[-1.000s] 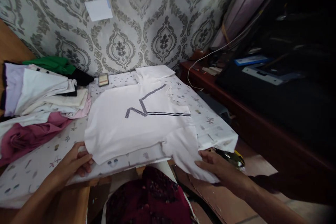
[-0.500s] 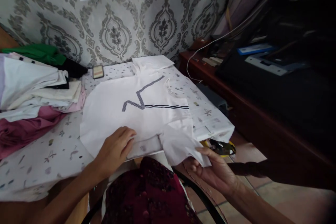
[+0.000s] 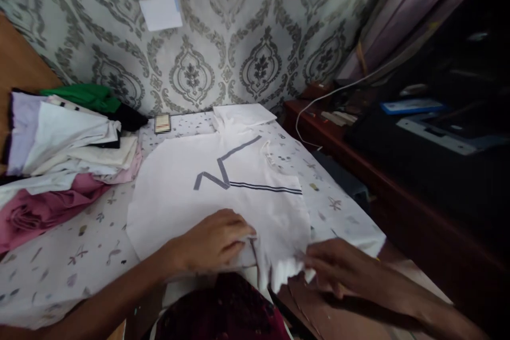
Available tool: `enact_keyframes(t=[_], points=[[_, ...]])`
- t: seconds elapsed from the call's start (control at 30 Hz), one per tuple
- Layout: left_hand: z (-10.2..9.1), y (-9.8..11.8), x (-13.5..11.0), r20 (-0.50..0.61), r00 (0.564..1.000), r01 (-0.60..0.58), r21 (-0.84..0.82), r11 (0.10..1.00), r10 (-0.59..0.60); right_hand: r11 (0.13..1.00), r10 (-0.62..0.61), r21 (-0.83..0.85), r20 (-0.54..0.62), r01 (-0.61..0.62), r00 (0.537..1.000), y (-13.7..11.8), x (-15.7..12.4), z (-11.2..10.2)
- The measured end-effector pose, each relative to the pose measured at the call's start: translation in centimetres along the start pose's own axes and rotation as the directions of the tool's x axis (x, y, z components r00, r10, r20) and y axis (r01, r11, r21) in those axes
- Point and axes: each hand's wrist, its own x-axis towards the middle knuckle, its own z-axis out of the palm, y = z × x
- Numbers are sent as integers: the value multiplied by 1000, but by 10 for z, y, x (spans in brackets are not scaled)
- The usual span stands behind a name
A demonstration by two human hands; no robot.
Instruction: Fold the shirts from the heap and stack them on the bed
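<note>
White shirt [image 3: 171, 196] lengthwise left-right, neck right | my right hand [image 3: 338, 263] pinches near sleeve [image 3: 281, 271]; left hand [image 3: 215, 239] hides near edge, grip: can't tell | clothes pile [image 3: 75, 138] left

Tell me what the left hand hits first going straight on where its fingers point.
The left hand would meet the white shirt's near sleeve first, right by its fingertips; whether it would press in or skim over is unclear from this view.
</note>
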Motion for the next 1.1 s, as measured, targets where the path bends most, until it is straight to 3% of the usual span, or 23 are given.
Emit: enact_keyframes(t=[0.07,0.13,0.2,0.23,0.3,0.37,0.5,0.57,0.63,0.77,0.9,1.1], points=[[-15,-25,5,-83,989,121,-29,992,-123,986,-162,-56,-168,155,972,-30,27,-18],[-26,-56,11,-165,955,248,-14,969,-247,934,-348,-192,-310,300,885,-55,70,-27],[-34,-92,15,-204,915,363,34,931,-349,859,-489,-356,-352,369,798,-71,120,-28],[-38,-109,16,-205,892,422,64,904,-402,821,-529,-433,-337,371,779,-75,145,-27],[-47,-144,10,-193,833,545,130,828,-519,751,-564,-570,-294,332,771,-75,190,-28],[-60,-176,-5,-210,742,670,186,719,-637,691,-548,-682,-281,238,788,-65,221,-37],[-89,-227,-45,-361,540,841,226,491,-760,658,-427,-753,-403,-28,809,-40,244,-74],[-97,-243,-51,-431,490,872,240,427,-758,654,-383,-746,-471,-127,794,-37,248,-91],[-98,-251,-42,-471,518,855,272,441,-714,631,-419,-764,-481,-133,770,-45,255,-102],[-93,-259,6,-424,662,748,315,584,-619,661,-481,-750,-444,-20,756,-82,298,-117],[-108,-278,36,-396,658,753,305,584,-641,735,-408,-676,-503,-54,762,-118,360,-145],[-145,-306,32,-310,724,688,388,613,-616,844,-260,-529,-548,-89,795,-141,414,-187]])
